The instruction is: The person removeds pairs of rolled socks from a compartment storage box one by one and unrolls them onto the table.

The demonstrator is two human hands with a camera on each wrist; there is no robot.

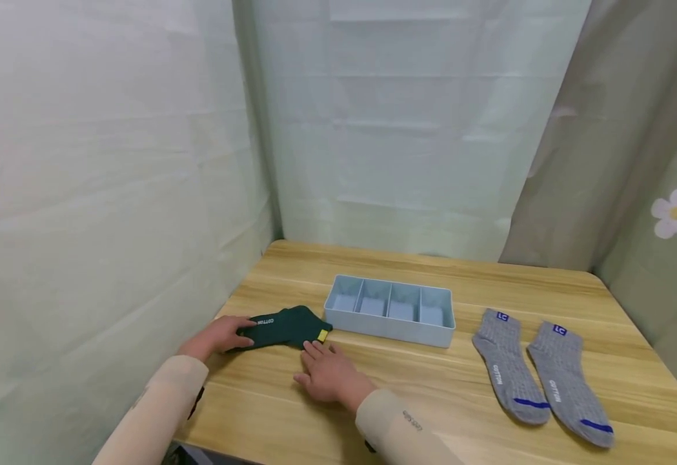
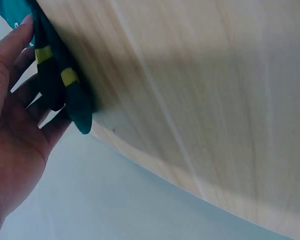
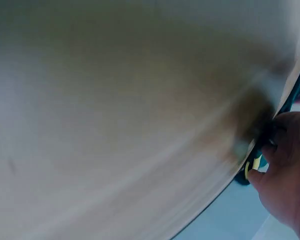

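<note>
A pair of dark green socks (image 1: pixel 286 327) lies flat on the table, one on top of the other, with "COTTON" lettering and a yellow patch. At their left end my left hand (image 1: pixel 226 334) pinches them, thumb on one side and fingers on the other. Yellow bands show on the two sock (image 2: pixel 75 100) ends in the left wrist view. My right hand (image 1: pixel 329 372), fingers extended, touches the near edge of the socks by the yellow patch. In the right wrist view, that hand (image 3: pixel 285 185) partly hides them.
Behind and right of the green socks stands a light blue box (image 1: pixel 393 327) with several compartments. Two grey socks (image 1: pixel 512 371) with blue marks lie side by side on the right of the wooden table (image 1: pixel 431 394). Pale curtains (image 1: pixel 419 129) hang around it.
</note>
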